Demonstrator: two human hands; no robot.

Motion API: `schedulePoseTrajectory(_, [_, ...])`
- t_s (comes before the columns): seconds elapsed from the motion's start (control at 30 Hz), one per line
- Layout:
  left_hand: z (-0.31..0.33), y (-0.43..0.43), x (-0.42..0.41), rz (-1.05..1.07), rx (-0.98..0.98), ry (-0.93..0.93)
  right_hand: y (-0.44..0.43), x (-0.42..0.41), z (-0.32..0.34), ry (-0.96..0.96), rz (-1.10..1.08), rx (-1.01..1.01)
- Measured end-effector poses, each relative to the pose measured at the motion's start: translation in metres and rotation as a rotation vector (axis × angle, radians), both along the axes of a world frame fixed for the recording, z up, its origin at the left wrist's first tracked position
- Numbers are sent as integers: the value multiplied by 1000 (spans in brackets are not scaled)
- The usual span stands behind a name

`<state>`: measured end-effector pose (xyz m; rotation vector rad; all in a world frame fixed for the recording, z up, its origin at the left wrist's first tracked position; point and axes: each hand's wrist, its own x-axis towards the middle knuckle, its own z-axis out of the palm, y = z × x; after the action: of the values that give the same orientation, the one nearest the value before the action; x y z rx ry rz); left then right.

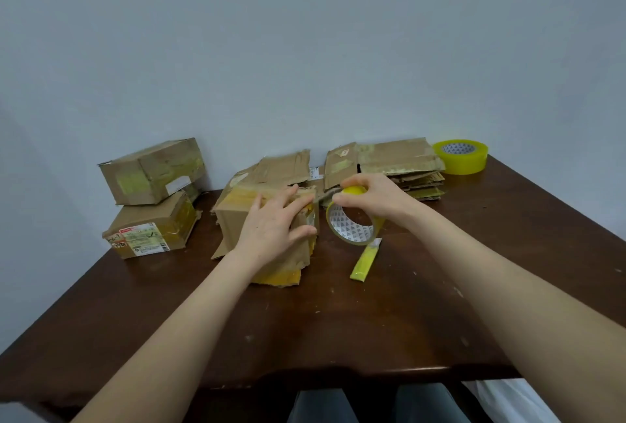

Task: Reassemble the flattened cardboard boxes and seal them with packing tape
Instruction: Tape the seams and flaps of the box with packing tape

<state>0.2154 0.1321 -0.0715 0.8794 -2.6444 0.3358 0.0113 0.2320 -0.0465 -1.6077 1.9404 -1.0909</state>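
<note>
A worn cardboard box (233,216) with yellow tape patches stands in the middle of the dark wooden table (338,321). My left hand (274,222) presses flat on its top, fingers spread toward the right edge. Just right of the box, my right hand (369,195) grips a roll of yellowish packing tape (352,224) from above, held on edge above the table. A short strip of tape runs from the roll to the box's top right corner.
Two sealed boxes (152,199) are stacked at the back left. Flattened cardboard (386,161) lies piled at the back right, with a second tape roll (462,155) beside it. A yellow utility knife (366,261) lies below the held roll. A wall stands close behind.
</note>
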Motion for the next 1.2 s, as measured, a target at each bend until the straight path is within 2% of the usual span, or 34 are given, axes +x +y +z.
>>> schedulePoseTrajectory(0.13, [-6, 35, 3, -167, -194, 220, -4, 12, 9, 44, -9, 33])
schedulePoseTrajectory(0.2, [-13, 60, 0, -287, -215, 291, -7, 15, 11, 48, -30, 23])
schedulePoseTrajectory(0.3, [-26, 95, -23, -308, -74, 150, -10, 17, 12, 63, -50, 20])
schedulePoseTrajectory(0.4, [-38, 109, -57, -98, 152, -70, -7, 17, 14, 68, -53, 15])
schedulePoseTrajectory(0.47, [-44, 111, -74, 1, 214, -177, -4, 16, 14, 72, -49, 15])
schedulePoseTrajectory(0.63, [-47, 107, -81, 53, 209, -163, 1, 9, 10, 83, -51, 12])
schedulePoseTrajectory(0.77, [-34, 110, -60, 89, 386, -126, -1, 4, 5, 18, -60, 23])
schedulePoseTrajectory(0.93, [-18, 119, -1, 134, 481, -14, -3, 2, 3, -32, -65, 29])
schedulePoseTrajectory(1.07, [25, 98, 28, 175, 329, 161, -6, 4, -1, -59, -76, 45])
schedulePoseTrajectory(1.2, [60, 68, 6, 141, 213, 441, -7, 5, -6, -50, -75, 58])
